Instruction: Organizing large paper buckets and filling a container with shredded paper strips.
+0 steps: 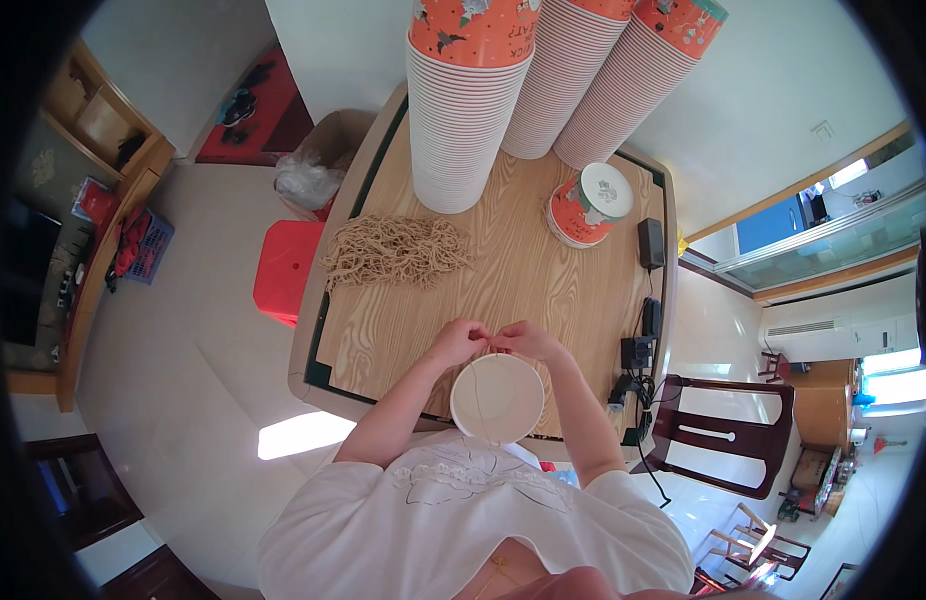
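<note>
A white paper bucket (497, 398) stands at the table's near edge, close to my chest, its open mouth facing up. A thin tan cord (480, 400) crosses the mouth from the far rim to the near rim. Just beyond the far rim, my left hand (459, 341) and my right hand (526, 340) meet with fingertips pinched together. Both seem to grip the cord there; its end is hidden by the fingers. A loose heap of tan cord (398, 250) lies on the table ahead and to the left.
Tall stacks of paper buckets (463, 130) rise along the table's (383, 340) far side. A short orange stack (573, 215) sits at the right, a round lid (607, 190) leaning on it. Black adapters and cables (638, 352) line the right edge. A red stool (283, 270) stands left.
</note>
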Tool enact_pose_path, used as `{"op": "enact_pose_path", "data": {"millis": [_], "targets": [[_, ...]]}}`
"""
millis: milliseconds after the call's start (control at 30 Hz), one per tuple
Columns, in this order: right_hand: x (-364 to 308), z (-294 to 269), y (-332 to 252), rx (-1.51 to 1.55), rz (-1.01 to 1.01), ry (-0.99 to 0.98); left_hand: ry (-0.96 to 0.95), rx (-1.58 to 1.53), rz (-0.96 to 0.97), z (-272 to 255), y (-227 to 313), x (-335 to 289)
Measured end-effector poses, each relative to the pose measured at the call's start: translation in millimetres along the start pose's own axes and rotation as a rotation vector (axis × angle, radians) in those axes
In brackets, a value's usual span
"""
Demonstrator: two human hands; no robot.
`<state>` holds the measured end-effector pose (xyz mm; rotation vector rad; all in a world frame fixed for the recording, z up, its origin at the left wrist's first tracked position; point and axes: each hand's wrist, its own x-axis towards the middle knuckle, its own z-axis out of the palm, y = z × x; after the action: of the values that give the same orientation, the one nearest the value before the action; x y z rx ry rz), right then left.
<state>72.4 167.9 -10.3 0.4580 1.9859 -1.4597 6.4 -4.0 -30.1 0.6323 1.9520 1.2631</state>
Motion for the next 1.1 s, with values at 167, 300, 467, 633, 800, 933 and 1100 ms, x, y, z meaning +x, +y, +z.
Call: {"op": "enact_pose_path", "data": {"millis": [167,300,467,633,800,933,1100], "targets": [[-4,3,-2,-0.008,-0.029,-0.004,0.012,0.001,0.008,2,-9,1],[0,2,13,-0.056,-0.044,0.004,0.002,0.031,-0.002,6,-11,2],[-6,8,-8,-0.222,-0.004,0.034,-0.038,-0.015,-0.03,7,-19,-1],[-7,7,-6,-0.252,0.001,0.055,-0.038,-0.054,-0.033,7,-12,-3],[-7,6,-3,-0.226,-0.058,0.009,-0.015,-0.038,-0.031,9,-17,-4],[-7,5,-3,-0.262,-0.056,-0.004,0.001,-0.002,-0.026,11,-22,-3],[-10,3,-3,-0.243,-0.062,-0.066,-0.084,0.031,-0.009,11,-26,-2]]}}
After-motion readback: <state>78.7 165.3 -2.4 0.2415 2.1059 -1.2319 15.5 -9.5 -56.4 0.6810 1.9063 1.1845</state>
